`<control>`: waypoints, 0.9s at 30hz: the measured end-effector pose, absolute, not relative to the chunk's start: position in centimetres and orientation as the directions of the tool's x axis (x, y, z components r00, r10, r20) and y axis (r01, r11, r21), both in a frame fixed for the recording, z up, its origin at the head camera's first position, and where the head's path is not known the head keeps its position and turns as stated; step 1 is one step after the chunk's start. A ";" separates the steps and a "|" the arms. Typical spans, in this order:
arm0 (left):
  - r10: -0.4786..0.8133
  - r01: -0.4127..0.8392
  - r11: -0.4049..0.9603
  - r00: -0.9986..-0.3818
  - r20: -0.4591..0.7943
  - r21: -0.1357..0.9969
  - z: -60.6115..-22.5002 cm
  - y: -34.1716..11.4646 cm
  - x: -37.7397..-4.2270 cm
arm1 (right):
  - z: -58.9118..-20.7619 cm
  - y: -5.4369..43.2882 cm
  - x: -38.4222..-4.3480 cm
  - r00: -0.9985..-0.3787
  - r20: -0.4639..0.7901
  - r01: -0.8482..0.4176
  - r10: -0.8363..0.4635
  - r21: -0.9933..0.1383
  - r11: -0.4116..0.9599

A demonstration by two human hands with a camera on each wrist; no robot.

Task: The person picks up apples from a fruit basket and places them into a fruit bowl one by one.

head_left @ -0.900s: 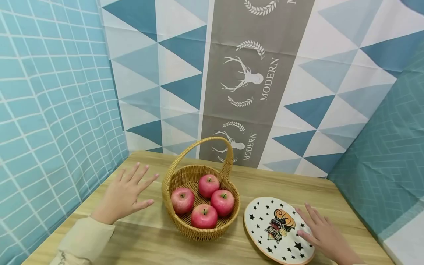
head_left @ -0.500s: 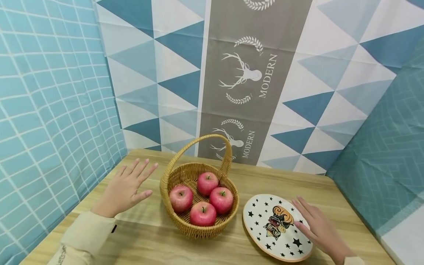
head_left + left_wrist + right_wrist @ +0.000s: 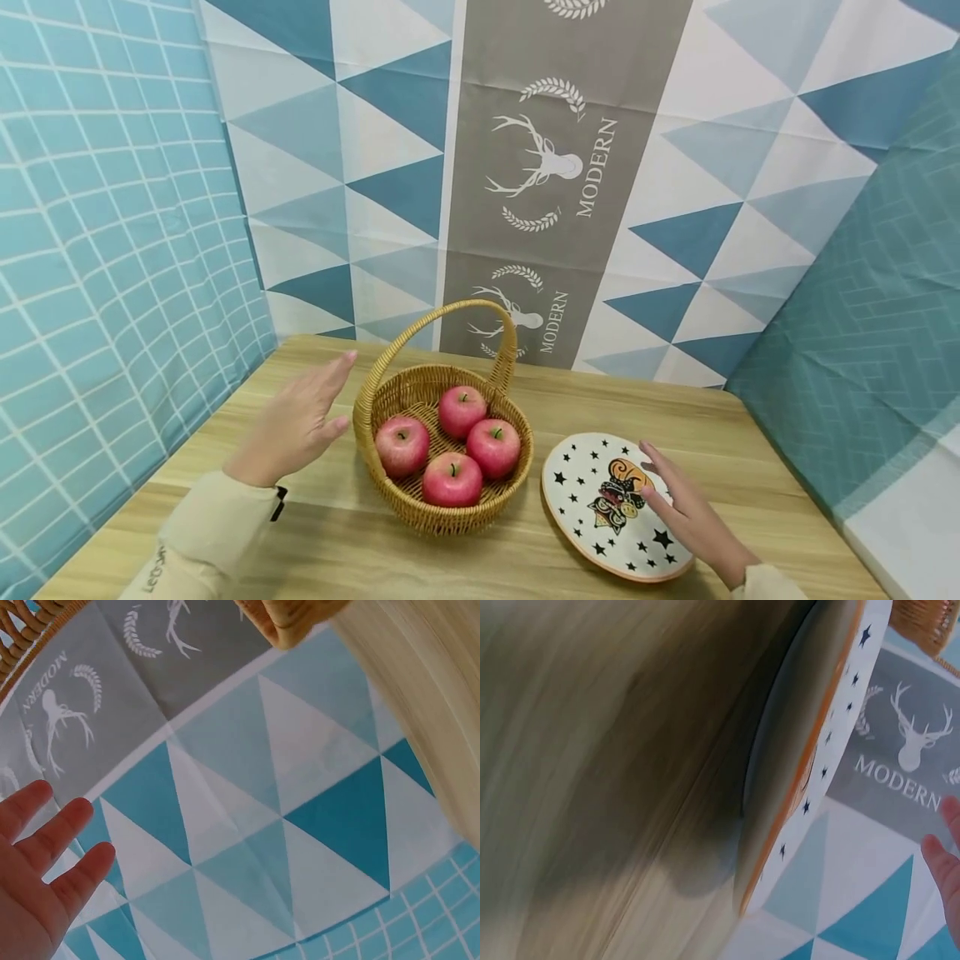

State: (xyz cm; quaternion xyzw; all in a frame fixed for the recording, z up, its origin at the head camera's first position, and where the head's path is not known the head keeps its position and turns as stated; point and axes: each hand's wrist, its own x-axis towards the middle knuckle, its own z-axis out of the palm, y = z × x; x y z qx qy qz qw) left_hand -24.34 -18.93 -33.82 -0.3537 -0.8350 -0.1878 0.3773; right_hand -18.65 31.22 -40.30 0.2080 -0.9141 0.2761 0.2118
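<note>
Two bare hands hold nothing: we see the left hand (image 3: pixel 288 429), fingers straight, near the wicker basket (image 3: pixel 442 522) but apart from it, and the right hand (image 3: pixel 693 517), fingers extended, above the right part of a round plate (image 3: pixel 588 500); whether it touches, we cannot tell. Between the hands the basket stands upright on the wood-grain tabletop (image 3: pixel 637 408), and in it we count four apples (image 3: pixel 452 482), pinkish red, stems upward: one at the back, one left, one right, one in front. The basket is golden brown, its tall handle (image 3: pixel 393 350) arching from the left side to the back right. Beside it sits the white plate, orange-rimmed, with black stars and an orange-and-black animal figure; the right hand covers part of our view of it. Behind, we see a deer-and-triangle cloth (image 3: pixel 397 133).
</note>
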 end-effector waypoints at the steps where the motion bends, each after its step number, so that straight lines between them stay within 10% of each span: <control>1: 0.443 0.733 0.678 -0.469 0.764 0.057 -33.8 -18.7 -24.4 | -40.3 31.0 -18.7 -0.827 0.499 -0.500 -0.260 -0.438 0.747; 27: 0.329 0.767 0.613 -0.465 0.821 0.189 -35.1 -15.5 -25.8 | -39.8 25.2 -22.0 -0.870 0.376 -0.491 -0.319 -0.721 0.488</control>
